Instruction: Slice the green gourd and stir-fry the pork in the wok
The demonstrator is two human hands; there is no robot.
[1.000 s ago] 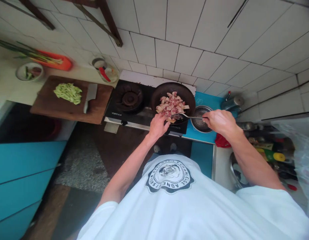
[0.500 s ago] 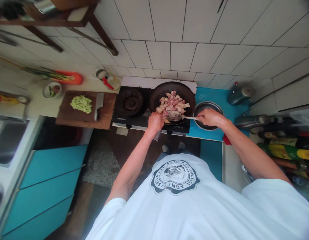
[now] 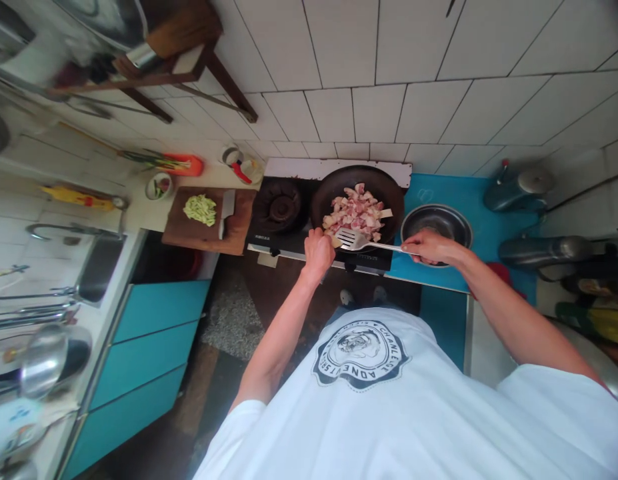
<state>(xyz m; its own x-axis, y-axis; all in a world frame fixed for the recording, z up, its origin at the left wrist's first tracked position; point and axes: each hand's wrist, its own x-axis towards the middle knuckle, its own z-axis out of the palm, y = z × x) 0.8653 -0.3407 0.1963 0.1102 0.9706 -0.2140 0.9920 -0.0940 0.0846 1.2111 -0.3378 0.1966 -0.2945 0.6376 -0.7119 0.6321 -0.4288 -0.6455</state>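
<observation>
Head view, right hand point(image 3: 429, 245) gripping slotted metal spatula point(image 3: 373, 245), left hand point(image 3: 319, 252) holding round pan point(image 3: 391, 192)

Matt dark round metal pan point(image 3: 391, 193); over its near edge, a glossy silver slotted metal spatula point(image 3: 357, 241).

1. Before you, find the hob point(image 3: 303, 239): left burner point(image 3: 279, 205) to the left, pan point(image 3: 393, 190) to the right.
2. The meat point(image 3: 357, 208) lies in the pan.
3. Your left hand point(image 3: 319, 252) is at the pan's near-left edge. The spatula point(image 3: 353, 240) extends from the pan's near side rightward to your right hand point(image 3: 429, 245).
4. Left of the hob, the chopping board point(image 3: 187, 238) carries the cut vegetable point(image 3: 199, 209), with the knife point(image 3: 227, 208) to its right.
5. Behind the board stand the small bowl point(image 3: 159, 196) and, farther right, the tray point(image 3: 193, 165).
6. Right of the hob sits the basin point(image 3: 429, 220); the kettle point(image 3: 517, 187) stands behind it, rightward.
</observation>
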